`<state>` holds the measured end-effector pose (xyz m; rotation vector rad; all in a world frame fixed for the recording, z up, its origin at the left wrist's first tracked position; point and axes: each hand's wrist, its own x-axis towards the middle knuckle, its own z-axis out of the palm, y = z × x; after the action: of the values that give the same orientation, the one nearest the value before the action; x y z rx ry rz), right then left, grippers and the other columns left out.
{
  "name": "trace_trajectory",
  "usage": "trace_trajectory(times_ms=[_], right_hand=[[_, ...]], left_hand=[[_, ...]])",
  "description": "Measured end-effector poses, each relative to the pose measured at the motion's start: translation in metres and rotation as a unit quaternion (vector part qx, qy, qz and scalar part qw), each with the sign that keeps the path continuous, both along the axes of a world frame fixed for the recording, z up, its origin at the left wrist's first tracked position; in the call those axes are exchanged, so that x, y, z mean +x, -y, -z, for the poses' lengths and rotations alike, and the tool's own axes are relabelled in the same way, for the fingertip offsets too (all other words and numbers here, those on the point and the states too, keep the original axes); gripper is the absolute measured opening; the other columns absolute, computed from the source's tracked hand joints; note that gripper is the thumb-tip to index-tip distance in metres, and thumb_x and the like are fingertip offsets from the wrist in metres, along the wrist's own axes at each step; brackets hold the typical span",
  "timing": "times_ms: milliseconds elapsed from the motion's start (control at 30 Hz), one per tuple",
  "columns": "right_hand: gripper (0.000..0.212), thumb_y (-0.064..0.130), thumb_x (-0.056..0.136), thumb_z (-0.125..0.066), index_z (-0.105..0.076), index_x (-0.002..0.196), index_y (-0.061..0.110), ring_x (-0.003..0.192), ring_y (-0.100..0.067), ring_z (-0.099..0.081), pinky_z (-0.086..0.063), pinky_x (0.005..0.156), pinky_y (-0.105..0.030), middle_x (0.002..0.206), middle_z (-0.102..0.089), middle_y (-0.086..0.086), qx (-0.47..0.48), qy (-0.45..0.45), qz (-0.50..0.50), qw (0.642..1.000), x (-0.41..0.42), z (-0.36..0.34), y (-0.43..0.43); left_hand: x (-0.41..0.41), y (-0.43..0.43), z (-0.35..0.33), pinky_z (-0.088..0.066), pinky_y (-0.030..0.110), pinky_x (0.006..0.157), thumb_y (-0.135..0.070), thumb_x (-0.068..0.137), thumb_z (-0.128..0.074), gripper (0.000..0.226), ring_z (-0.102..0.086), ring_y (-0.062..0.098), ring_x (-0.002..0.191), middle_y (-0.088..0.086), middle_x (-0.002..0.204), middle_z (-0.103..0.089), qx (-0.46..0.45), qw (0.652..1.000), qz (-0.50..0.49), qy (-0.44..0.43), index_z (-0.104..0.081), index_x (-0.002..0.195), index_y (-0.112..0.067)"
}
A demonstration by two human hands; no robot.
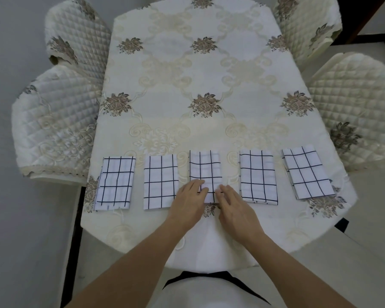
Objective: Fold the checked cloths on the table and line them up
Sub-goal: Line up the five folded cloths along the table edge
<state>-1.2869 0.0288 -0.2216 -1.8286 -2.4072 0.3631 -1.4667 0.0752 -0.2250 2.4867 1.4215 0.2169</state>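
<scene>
Touching middle cloth [206, 172]: both hands [211, 202].

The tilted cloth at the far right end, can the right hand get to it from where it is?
Probably yes. The right hand rests on the middle cloth, and only one flat folded cloth lies between it and the tilted cloth. Nothing tall stands in the way.

Five folded checked cloths lie in a row along the table's [200, 90] near edge — gaps between each. Left hand [190, 202] and right hand [233, 206] rest, fingers extended, on the middle cloth's [205, 167] near end. Rightmost cloth [307, 172] sits skewed.
</scene>
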Motion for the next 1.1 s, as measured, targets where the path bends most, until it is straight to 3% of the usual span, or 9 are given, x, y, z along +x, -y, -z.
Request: trace_trajectory(times_ms=[133, 267, 433, 533, 600, 733, 833, 933, 1100], right_hand=[[0.06, 0.004, 0.079, -0.04, -0.053, 0.137, -0.004, 0.135, -0.035, -0.049, -0.047, 0.104, -0.042, 0.143, -0.052, -0.023, 0.026, 0.038, -0.051, 0.998, 0.0, -0.001, -0.016], [0.064, 0.005, 0.076, -0.066, -0.052, 0.137, -0.007, 0.134, -0.034, -0.051, -0.05, 0.103, -0.042, 0.143, -0.051, -0.025, -0.001, 0.068, -0.075, 0.995, 0.006, 0.006, -0.021], [0.055, 0.005, 0.087, -0.03, -0.053, 0.135, -0.009, 0.129, -0.035, -0.055, -0.054, 0.098, -0.042, 0.142, -0.052, -0.026, 0.008, 0.083, -0.08, 0.993, 0.016, 0.01, -0.019], [0.055, -0.001, 0.081, -0.053, -0.052, 0.135, -0.01, 0.129, -0.035, -0.055, -0.054, 0.097, -0.042, 0.143, -0.051, -0.027, 0.002, 0.073, -0.074, 0.995, 0.018, 0.008, -0.019], [0.057, -0.001, 0.079, -0.055, -0.052, 0.135, -0.01, 0.129, -0.035, -0.055, -0.056, 0.095, -0.042, 0.142, -0.051, -0.026, -0.01, 0.069, -0.068, 0.995, 0.017, 0.007, -0.021], [0.056, 0.005, 0.087, -0.027, -0.054, 0.135, -0.008, 0.129, -0.034, -0.056, -0.057, 0.092, -0.042, 0.142, -0.052, -0.025, -0.012, 0.069, -0.06, 0.996, 0.014, 0.007, -0.021], [0.059, 0.007, 0.087, -0.021, -0.056, 0.133, -0.008, 0.127, -0.033, -0.057, -0.058, 0.09, -0.041, 0.14, -0.054, -0.024, -0.003, 0.07, -0.049, 0.996, 0.012, 0.008, -0.021], [0.053, 0.002, 0.085, -0.036, -0.054, 0.134, -0.009, 0.129, -0.034, -0.056, -0.058, 0.09, -0.041, 0.142, -0.052, -0.024, -0.02, 0.066, -0.043, 0.997, 0.012, 0.004, -0.021], [0.063, -0.005, 0.069, -0.071, -0.058, 0.13, -0.008, 0.124, -0.032, -0.06, -0.058, 0.086, -0.037, 0.138, -0.056, -0.024, -0.037, 0.074, -0.032, 0.996, 0.009, -0.003, -0.02]], left_hand=[[-0.01, -0.002, 0.003, -0.054, 0.045, 0.096, -0.015, 0.068, -0.086, 0.051, -0.059, 0.036, 0.12, 0.019, 0.125, -0.062, 0.008, 1.0, -0.004, -0.003, -0.066, 0.113, -0.001], [-0.015, -0.001, 0.015, -0.055, 0.046, 0.094, -0.016, 0.07, -0.087, 0.054, -0.058, 0.037, 0.122, 0.02, 0.128, -0.062, -0.012, 1.0, -0.006, -0.011, -0.065, 0.116, 0.002], [-0.005, 0.002, 0.016, -0.059, 0.042, 0.089, -0.018, 0.072, -0.087, 0.05, -0.06, 0.034, 0.122, 0.017, 0.127, -0.064, 0.001, 1.0, -0.007, -0.009, -0.067, 0.114, 0.001], [0.002, 0.003, 0.012, -0.056, 0.037, 0.09, -0.019, 0.069, -0.087, 0.048, -0.064, 0.033, 0.114, 0.017, 0.122, -0.066, 0.035, 0.999, 0.007, -0.02, -0.069, 0.11, 0.0], [0.003, 0.003, 0.012, -0.057, 0.038, 0.091, -0.018, 0.071, -0.086, 0.047, -0.064, 0.032, 0.115, 0.016, 0.124, -0.066, 0.037, 0.999, -0.002, -0.014, -0.068, 0.111, -0.001], [-0.003, 0.004, 0.013, -0.058, 0.035, 0.09, -0.021, 0.075, -0.085, 0.046, -0.06, 0.029, 0.12, 0.013, 0.127, -0.063, 0.025, 1.0, -0.008, -0.003, -0.067, 0.113, -0.003], [-0.006, 0.001, 0.013, -0.058, 0.036, 0.088, -0.022, 0.072, -0.087, 0.047, -0.061, 0.029, 0.118, 0.014, 0.125, -0.064, 0.017, 1.0, -0.003, -0.004, -0.067, 0.111, -0.002], [-0.006, -0.001, 0.015, -0.059, 0.039, 0.086, -0.02, 0.074, -0.086, 0.045, -0.06, 0.031, 0.119, 0.015, 0.126, -0.063, 0.002, 1.0, -0.001, -0.004, -0.067, 0.11, -0.001], [-0.005, -0.002, 0.016, -0.059, 0.038, 0.086, -0.019, 0.076, -0.084, 0.042, -0.058, 0.03, 0.121, 0.014, 0.126, -0.062, -0.007, 1.0, 0.001, -0.006, -0.067, 0.111, -0.001]])
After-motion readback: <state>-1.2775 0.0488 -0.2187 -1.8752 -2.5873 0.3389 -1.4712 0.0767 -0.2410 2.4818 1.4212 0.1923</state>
